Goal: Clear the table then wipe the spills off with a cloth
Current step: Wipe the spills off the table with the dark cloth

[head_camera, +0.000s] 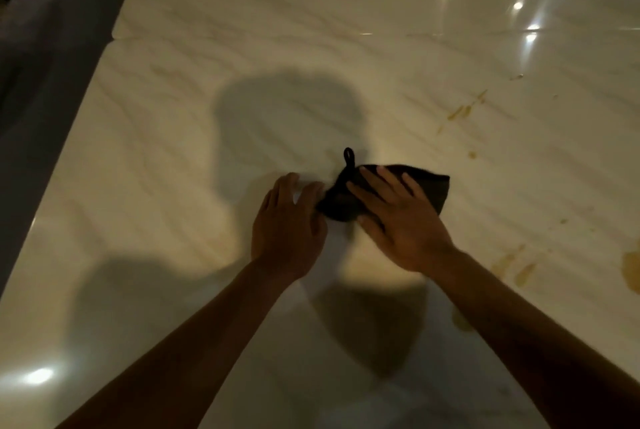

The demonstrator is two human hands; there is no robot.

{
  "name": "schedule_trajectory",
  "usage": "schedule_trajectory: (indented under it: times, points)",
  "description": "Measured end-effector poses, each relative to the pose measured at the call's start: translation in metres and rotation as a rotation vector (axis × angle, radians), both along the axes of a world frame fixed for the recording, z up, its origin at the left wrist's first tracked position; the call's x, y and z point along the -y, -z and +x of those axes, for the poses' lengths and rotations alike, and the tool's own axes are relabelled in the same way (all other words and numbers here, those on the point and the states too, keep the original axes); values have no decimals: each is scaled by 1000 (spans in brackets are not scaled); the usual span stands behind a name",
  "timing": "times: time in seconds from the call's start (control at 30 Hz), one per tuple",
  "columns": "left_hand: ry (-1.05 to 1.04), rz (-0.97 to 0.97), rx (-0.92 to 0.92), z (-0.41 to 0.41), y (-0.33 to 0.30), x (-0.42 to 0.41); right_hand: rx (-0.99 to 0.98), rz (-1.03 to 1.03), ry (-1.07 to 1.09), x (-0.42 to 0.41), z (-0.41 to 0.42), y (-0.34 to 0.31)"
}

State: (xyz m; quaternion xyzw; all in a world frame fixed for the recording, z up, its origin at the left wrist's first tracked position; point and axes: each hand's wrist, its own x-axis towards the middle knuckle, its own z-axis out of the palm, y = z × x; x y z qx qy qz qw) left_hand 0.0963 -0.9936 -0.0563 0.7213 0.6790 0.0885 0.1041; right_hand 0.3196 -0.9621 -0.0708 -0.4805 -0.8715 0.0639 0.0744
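Both bare forearms are extended from the near edge toward the middle of the scene, converging as they go. The left hand [289, 217] is held palm down with its fingers straight and close together, pointed far and slightly right. The right hand [398, 217] is laid flat, palm down, with its fingers spread and angled far and left. The two hands are placed just beside each other, thumbs nearly meeting.

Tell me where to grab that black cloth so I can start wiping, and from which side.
Take the cloth by its bunched left end, just below the small loop, coming from above. There the fabric is gathered, so it probably offers more to hold than the flat right part. The right hand already lies flat on it, the left hand beside it.
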Motion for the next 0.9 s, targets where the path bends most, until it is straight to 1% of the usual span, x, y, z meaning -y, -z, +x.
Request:
schedule_trajectory:
  times: [0.07,0.2,0.3,0.4,0.5,0.57,0.6,0.67,0.73,0.8,0.87,0.9]
  points:
    - [11,19,-18,1,1,-8,6,40,33,-40,10,4]
    - [54,10,-46,8,0,-41,-22,15,343,-129,26,8]
    - [49,-41,-60,17,1,-74,-56,10,473,-141,16,8]
    - [39,-44,-64,25,5,-96,-57,51,423,-101,6,6]
    - [63,-18,-99,30,10,-104,-5,36,270,-51,19,4]
    - [65,0,-120,32,14,-103,16,17,217,-50,36,4]
    - [58,10,-124,33,16,-104,22,31,238,-63,46,5]
    - [44,22,-137,36,15,-108,18,69,358,-106,65,6]
    - [49,6,-138,43,14,-116,11,49,491,-150,80,6]
    - [51,-17,-123,51,13,-130,0,15,583,-175,83,7]
    - [33,-12,-113,61,13,-145,-12,46,587,-170,77,10]
    - [25,-7,-114,68,13,-153,-24,75,542,-156,75,9]
